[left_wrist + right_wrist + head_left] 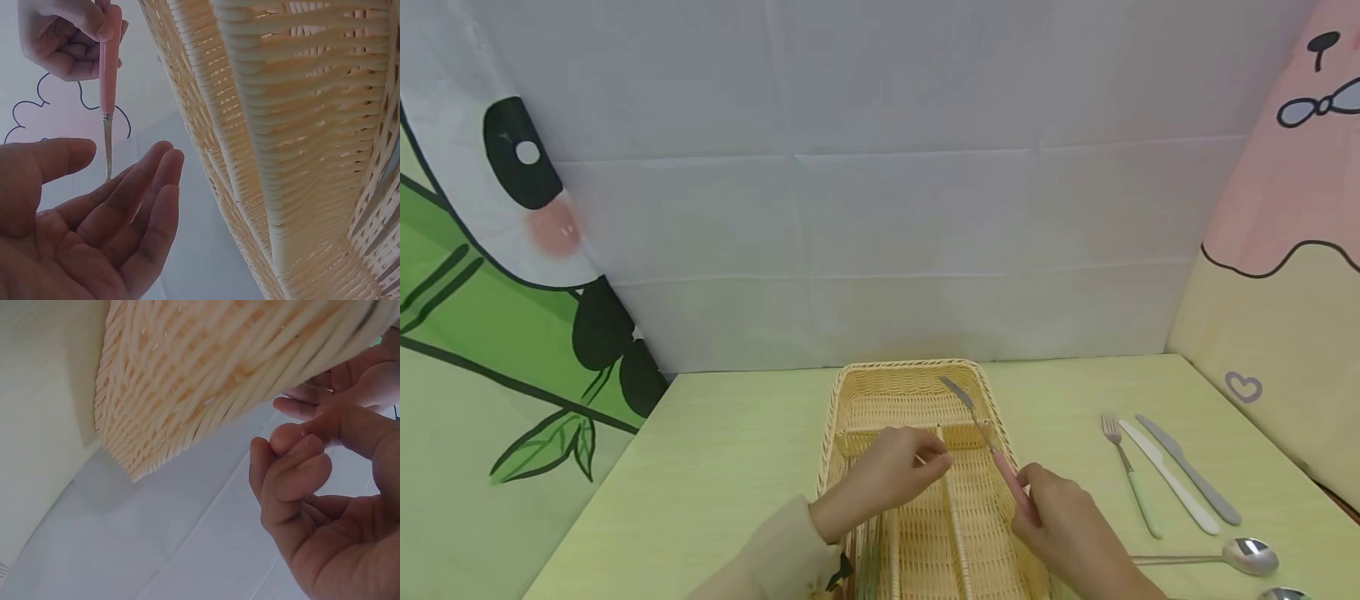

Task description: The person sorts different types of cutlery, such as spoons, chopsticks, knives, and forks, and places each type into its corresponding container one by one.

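My right hand (pixel 1067 525) pinches the pink handle of a piece of cutlery (pixel 1013 485) between thumb and fingers. Its slim metal neck and narrow metal head slant up and leftward over the wicker basket (pixel 832 425); I cannot tell whether it is a fork or a knife. Over the basket's middle, my left hand (pixel 891 471) is held with loosely bent fingers and nothing in its grasp. In the left wrist view, the metal end passes behind the left fingers (pixel 147 200). Chopsticks (pixel 868 558) lie in the basket's left compartment, partly hidden by the left sleeve.
Right of the basket on the table (pixel 737 450) lie a green-handled fork (pixel 1138 492), a white knife (pixel 1172 479), a grey knife (pixel 1195 475) and a spoon (pixel 1249 556). Another spoon (pixel 1283 594) shows at the bottom edge. Wicker dividers (pixel 957 525) split the basket.
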